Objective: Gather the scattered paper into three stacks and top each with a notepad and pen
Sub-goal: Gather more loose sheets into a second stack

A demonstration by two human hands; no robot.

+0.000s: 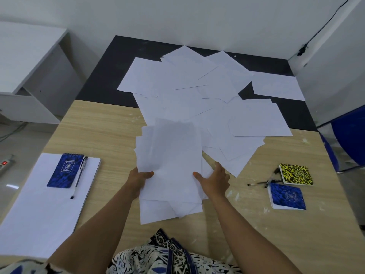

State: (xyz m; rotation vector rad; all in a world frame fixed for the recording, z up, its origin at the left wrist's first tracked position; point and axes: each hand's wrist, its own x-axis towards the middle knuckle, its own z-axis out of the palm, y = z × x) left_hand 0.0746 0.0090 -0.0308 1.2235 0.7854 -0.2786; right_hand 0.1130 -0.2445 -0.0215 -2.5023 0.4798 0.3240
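Both hands hold a loose bundle of white sheets (169, 165) above the table's near middle. My left hand (139, 179) grips its left edge, thumb on top. My right hand (213, 179) grips the right edge, thumb on the paper. Beyond lie several scattered white sheets (197, 91), overlapping toward the far edge. At the left sits a squared paper stack (39, 210) topped by a blue notepad (65, 170) and a pen (80, 177). On the right lie a yellow-black notepad (295, 174), a blue notepad (286, 196) and two pens (264, 181).
The wooden table (102, 131) has a dark far section (110, 72) against a white wall. A white cabinet (29, 76) stands at the left, a blue chair (349, 139) at the right. A power strip (5, 163) lies on the floor at the left.
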